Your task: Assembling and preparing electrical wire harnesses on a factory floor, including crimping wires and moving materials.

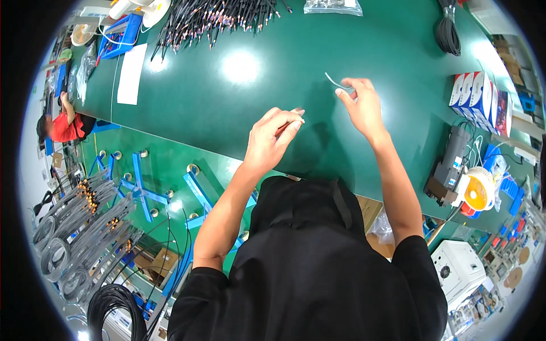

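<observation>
Over the green table (284, 74), my left hand (269, 137) is closed in a pinch, with thumb and forefinger pressed together. A tiny pale tip shows at those fingertips, too small to name. Further right and a little farther away, my right hand (360, 108) is closed with curled fingers. A thin, pale, curved strip (331, 80) sticks out from its fingertips toward the upper left. Whether it is a wire or a piece of tubing cannot be told. The two hands are apart, both above the tabletop.
At the far edge lies a heap of black cables (219, 20) with stripped ends, near a clear plastic bag (333, 6). White paper (132, 74) and a blue bin (120, 35) are left. Boxes (480, 99), a grey device (452, 162) and a yellow fan (479, 190) stand right. Another person (63, 128) sits far left.
</observation>
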`<state>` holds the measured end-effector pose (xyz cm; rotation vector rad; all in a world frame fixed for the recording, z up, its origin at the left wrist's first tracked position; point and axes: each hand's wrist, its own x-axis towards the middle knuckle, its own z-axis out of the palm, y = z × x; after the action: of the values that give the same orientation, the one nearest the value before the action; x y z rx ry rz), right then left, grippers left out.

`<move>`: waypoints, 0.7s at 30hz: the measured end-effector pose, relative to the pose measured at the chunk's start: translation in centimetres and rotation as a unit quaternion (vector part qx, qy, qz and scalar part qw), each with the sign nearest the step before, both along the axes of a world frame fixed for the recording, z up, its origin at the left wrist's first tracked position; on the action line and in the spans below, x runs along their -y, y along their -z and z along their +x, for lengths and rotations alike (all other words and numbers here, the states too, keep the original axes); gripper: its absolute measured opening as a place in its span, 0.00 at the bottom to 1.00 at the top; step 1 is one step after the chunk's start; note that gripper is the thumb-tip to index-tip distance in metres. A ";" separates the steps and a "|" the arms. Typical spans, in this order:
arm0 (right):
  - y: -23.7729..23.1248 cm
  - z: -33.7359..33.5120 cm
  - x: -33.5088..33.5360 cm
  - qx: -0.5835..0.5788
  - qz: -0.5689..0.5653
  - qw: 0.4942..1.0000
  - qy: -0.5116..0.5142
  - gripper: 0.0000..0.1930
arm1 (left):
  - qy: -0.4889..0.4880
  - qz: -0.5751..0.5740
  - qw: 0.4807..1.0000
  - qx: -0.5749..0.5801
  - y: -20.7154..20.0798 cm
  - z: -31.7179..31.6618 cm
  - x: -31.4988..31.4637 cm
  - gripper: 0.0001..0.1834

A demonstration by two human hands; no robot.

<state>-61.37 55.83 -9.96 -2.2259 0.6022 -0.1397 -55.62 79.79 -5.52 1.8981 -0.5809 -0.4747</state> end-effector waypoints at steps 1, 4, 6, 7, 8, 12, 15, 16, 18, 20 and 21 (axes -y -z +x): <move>-2.1 -0.1 -0.6 -0.012 0.133 0.991 -0.026 0.11 | -0.008 -0.006 1.000 -0.004 0.4 -0.4 -0.1 0.05; -5.8 -1.8 -3.7 -0.033 0.313 0.943 -0.109 0.11 | -0.013 -0.009 1.000 -0.002 0.7 -0.4 0.1 0.06; -7.5 -1.8 -5.6 -0.006 0.197 0.971 -0.135 0.10 | -0.007 0.006 1.000 0.011 0.8 -0.3 0.0 0.06; -7.5 -1.6 -6.2 0.001 0.170 0.978 -0.121 0.10 | -0.003 0.013 1.000 0.017 0.8 -0.4 -0.1 0.06; -7.3 -1.6 -6.8 0.009 0.143 0.984 -0.108 0.10 | -0.006 0.012 1.000 0.013 0.8 -0.5 -0.1 0.06; -5.9 -1.3 -7.5 0.035 0.129 0.987 -0.086 0.09 | 0.028 0.044 0.999 0.010 0.5 -0.5 -0.6 0.09; -6.1 -1.2 -7.2 0.017 0.165 0.982 -0.089 0.07 | 0.041 -0.023 0.999 -0.023 0.0 -0.9 -0.5 0.13; -6.2 -1.2 -6.9 -0.007 0.181 0.979 -0.096 0.07 | 0.038 -0.064 0.996 -0.040 -0.2 -1.1 -0.4 0.15; -6.8 -1.1 -6.0 -0.055 0.211 0.970 -0.107 0.07 | 0.105 0.042 0.991 -0.068 -1.1 -0.6 -1.2 0.17; -6.9 -0.8 -5.2 -0.106 0.253 0.953 -0.128 0.07 | 0.147 0.079 0.982 -0.087 -1.0 -0.6 -1.8 0.17; -6.6 -0.6 -4.7 -0.123 0.277 0.942 -0.143 0.06 | 0.154 0.063 0.982 -0.091 -0.8 -0.7 -2.0 0.17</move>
<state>-62.01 60.52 -3.35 -1.7577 0.3781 0.4164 -56.28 81.77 -4.69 1.8643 -0.7420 -0.8942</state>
